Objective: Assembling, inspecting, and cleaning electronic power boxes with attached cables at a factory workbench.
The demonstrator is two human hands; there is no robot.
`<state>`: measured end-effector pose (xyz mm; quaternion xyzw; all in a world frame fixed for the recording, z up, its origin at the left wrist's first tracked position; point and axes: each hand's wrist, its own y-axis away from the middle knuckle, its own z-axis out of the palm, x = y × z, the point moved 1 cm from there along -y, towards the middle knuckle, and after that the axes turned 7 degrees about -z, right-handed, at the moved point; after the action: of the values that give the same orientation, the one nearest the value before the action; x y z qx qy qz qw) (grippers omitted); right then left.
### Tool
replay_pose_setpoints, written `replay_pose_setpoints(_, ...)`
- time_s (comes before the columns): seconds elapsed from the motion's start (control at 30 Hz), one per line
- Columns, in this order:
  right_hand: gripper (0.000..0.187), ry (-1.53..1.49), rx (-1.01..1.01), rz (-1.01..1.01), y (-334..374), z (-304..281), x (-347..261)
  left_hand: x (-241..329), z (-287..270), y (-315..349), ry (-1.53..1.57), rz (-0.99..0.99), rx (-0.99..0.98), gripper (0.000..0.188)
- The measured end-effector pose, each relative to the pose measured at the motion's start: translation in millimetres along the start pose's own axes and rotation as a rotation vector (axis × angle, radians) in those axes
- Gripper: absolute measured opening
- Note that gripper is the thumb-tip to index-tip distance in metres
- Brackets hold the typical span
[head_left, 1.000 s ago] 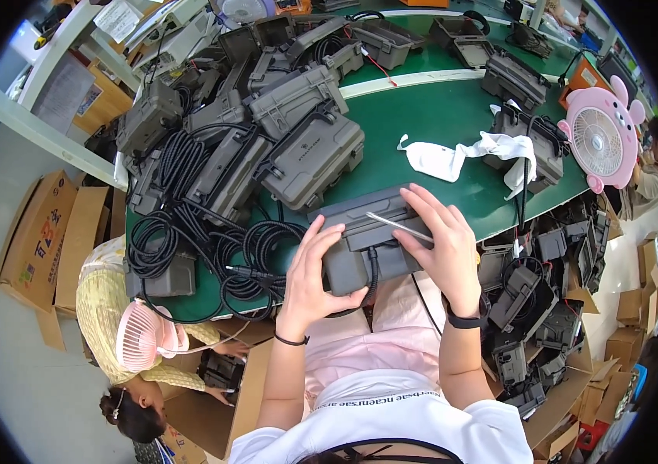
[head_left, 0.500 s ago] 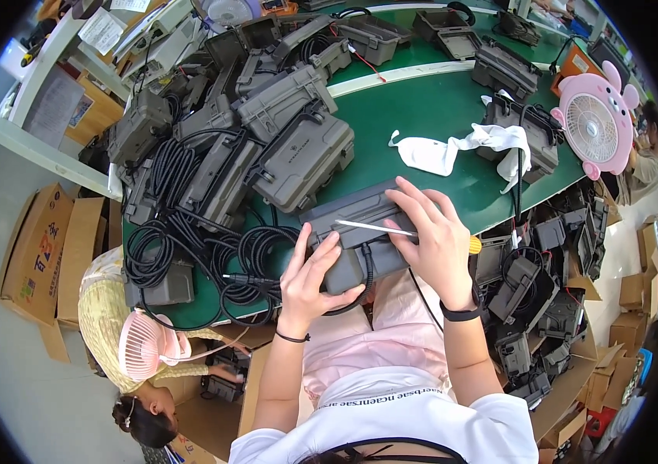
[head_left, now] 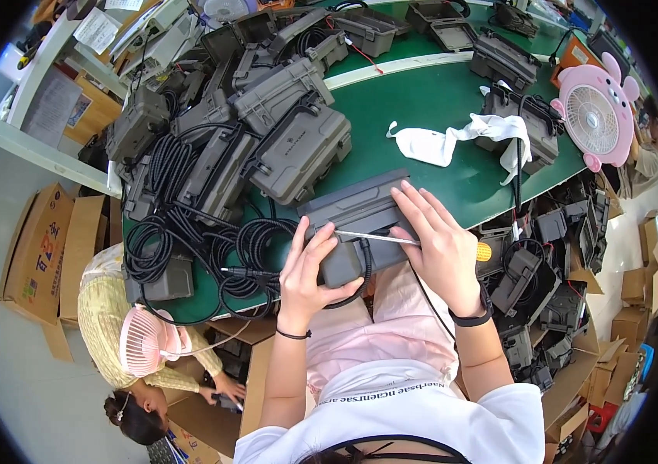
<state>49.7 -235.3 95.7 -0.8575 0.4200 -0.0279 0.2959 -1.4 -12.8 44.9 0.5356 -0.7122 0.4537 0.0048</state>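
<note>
1. You hold the grey case (head_left: 360, 224) at the near edge of the green table (head_left: 421, 100), just below the middle of the frame. Compared with a second ago it sits a little lower and closer to your lap, and your hands have shifted on it.
2. Your left hand (head_left: 309, 271) is now closed around the case's lower left corner, thumb on top, where earlier it lay flatter over the lid.
3. Your right hand (head_left: 437, 247) presses on the case's right side and grips a screwdriver (head_left: 414, 241); its thin shaft lies across the lid towards your left fingers, and its yellow handle pokes out at the right. That reads as the tool being lined up on the case, though I cannot see the tip's seat.
4. One black cable (head_left: 360, 271) curls from the case's underside.
5. Counts: one case in hand; roughly eight more grey cases piled at upper left, exact number unclear; one white cloth (head_left: 437, 143) right of centre; two pink fans, one (head_left: 595, 116) at upper right, one (head_left: 143, 340) at lower left beside another person (head_left: 112, 309).
</note>
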Motion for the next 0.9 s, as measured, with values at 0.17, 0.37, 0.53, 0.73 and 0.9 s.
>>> replay_pose_setpoints(0.17,0.047,-0.005,0.01,0.003,5,-1,-1,2,-2,1,-0.006,-0.02,-0.012,0.065)
replay_pose_setpoints(0.37,0.041,-0.077,0.009,0.063,17,6,-5,1,-2,2,0.019,-0.037,-0.002,0.065)
replay_pose_setpoints(0.53,0.035,-0.222,0.122,0.124,16,6,11,6,0,-8,0.036,-0.107,0.009,0.066)
replay_pose_setpoints(0.73,0.028,-0.211,-0.041,0.459,60,-23,4,12,4,-13,0.006,-0.164,0.04,0.062)
replay_pose_setpoints(0.9,0.01,-0.09,-0.052,0.263,71,-17,-15,21,8,-5,-0.076,-0.144,0.088,0.063)
